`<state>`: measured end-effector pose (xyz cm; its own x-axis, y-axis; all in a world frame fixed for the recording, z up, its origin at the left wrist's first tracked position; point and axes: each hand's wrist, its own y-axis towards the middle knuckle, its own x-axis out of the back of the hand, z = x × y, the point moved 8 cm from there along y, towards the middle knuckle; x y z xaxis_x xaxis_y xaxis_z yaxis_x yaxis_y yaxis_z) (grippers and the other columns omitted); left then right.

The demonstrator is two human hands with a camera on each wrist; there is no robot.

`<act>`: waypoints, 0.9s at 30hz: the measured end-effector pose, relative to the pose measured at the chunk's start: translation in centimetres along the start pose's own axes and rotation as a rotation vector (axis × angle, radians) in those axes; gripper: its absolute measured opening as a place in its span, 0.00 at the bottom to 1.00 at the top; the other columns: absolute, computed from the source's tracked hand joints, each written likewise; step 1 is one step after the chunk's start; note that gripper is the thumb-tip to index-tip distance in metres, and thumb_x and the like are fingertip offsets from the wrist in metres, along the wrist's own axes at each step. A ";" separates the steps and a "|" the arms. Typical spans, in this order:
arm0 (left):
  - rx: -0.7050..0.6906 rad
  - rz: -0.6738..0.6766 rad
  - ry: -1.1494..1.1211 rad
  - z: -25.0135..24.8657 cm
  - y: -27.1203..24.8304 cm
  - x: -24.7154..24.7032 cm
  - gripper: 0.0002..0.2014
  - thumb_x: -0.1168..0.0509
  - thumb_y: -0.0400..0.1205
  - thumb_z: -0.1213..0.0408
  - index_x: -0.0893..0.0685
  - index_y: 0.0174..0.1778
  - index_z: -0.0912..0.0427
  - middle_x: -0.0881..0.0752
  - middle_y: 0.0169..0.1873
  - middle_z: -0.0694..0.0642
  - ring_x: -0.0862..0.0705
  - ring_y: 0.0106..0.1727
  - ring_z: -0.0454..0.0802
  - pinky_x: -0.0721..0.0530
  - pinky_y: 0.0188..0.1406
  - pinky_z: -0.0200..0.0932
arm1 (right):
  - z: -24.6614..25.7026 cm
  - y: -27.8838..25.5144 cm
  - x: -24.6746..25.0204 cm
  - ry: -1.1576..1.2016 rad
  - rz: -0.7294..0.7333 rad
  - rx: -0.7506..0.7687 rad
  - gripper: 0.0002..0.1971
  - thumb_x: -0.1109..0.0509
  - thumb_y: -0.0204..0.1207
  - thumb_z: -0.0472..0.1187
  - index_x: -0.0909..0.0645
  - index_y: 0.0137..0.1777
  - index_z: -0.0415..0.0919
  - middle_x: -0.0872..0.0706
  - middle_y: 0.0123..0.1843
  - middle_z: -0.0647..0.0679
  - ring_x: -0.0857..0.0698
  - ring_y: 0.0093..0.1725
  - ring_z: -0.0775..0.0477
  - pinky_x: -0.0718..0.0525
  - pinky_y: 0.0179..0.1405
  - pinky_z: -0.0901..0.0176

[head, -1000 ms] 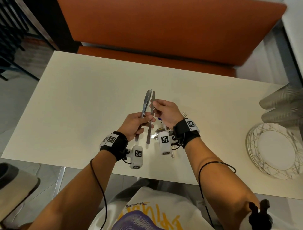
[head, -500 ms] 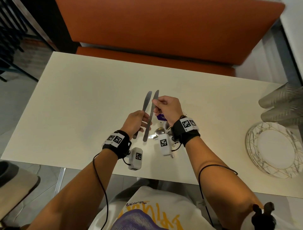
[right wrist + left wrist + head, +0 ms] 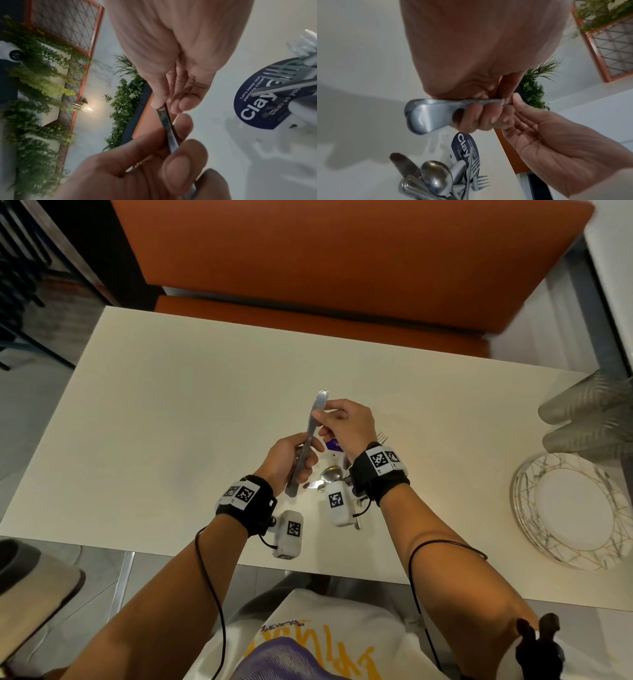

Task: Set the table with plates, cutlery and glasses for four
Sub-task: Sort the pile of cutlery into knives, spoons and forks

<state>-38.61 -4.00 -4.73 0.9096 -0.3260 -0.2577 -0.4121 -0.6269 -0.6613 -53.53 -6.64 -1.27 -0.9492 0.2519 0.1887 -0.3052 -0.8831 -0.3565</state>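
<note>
Two steel table knives (image 3: 310,430) lie stacked flat against each other, held above the middle of the cream table (image 3: 171,412). My left hand (image 3: 303,455) grips their handles (image 3: 426,116), fingers curled round them. My right hand (image 3: 320,417) pinches the blades near the tips between thumb and fingers (image 3: 164,106). Below my right wrist a pile of cutlery (image 3: 440,177) rests on the table: a serrated knife, spoons and forks, partly hidden in the head view. A stack of white patterned plates (image 3: 575,508) sits at the right edge, with clear ribbed glasses (image 3: 589,412) lying behind it.
A dark blue round sticker (image 3: 257,106) lies under the cutlery pile. An orange bench (image 3: 342,268) runs along the table's far side. Another table's corner (image 3: 30,587) shows at lower left. Bare tabletop stretches to the left and far side of my hands.
The two knives stood apart in a narrow V before. My right hand has swung its knife left against the other, and both now sit as one stack.
</note>
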 end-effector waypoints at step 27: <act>0.056 -0.160 0.188 3.1 2.1 -1.1 0.21 0.44 0.92 0.51 0.30 0.32 0.51 0.33 0.24 0.47 0.39 0.18 0.41 0.37 0.15 0.34 | -9.4 -0.8 9.0 -0.521 0.005 -0.030 0.10 0.30 0.81 0.33 0.09 0.52 0.45 0.10 0.55 0.48 0.11 0.50 0.46 0.11 0.46 0.58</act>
<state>-40.35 -2.77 -8.06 0.9346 -0.3553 -0.0141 -0.2551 -0.6423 -0.7227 -62.59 0.08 -7.92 -0.7886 0.0105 0.6148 -0.3101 -0.8702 -0.3830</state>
